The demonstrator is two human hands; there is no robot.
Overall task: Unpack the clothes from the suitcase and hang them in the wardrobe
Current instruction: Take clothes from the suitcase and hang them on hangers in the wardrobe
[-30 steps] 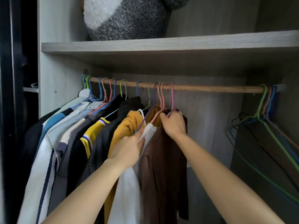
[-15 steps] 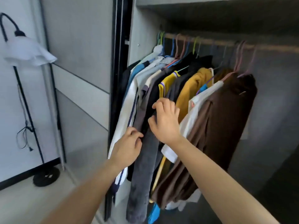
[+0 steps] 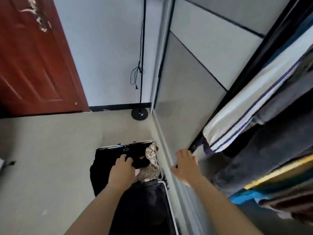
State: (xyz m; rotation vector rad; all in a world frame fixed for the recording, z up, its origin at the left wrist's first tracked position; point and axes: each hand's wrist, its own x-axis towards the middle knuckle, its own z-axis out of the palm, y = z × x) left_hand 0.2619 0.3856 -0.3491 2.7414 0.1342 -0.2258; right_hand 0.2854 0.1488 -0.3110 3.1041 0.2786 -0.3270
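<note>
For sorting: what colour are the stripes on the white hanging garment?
Dark purple-blue, on the white garment; head view.

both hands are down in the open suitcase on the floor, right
Not quite: only the left hand is in the open suitcase on the floor. The head view shows the right hand outside it, resting against the wardrobe door.

We found the black open fabric suitcase (image 3: 100, 168) on the beige floor (image 3: 42, 158), just left of the grey panelled wardrobe door (image 3: 186, 99). In it, our left grip (image 3: 121, 170) rested on black folded clothes (image 3: 140, 163), with a patterned satin cloth (image 3: 151, 159) to their right. Our right grip (image 3: 185, 165) touched the door's lower edge. Behind the suitcase stood a black round lamp base (image 3: 139, 114), against the wall; a red-brown wooden door (image 3: 33, 56) was far left. A white striped hanging garment (image 3: 245, 112) hung right of the wardrobe door.
</note>
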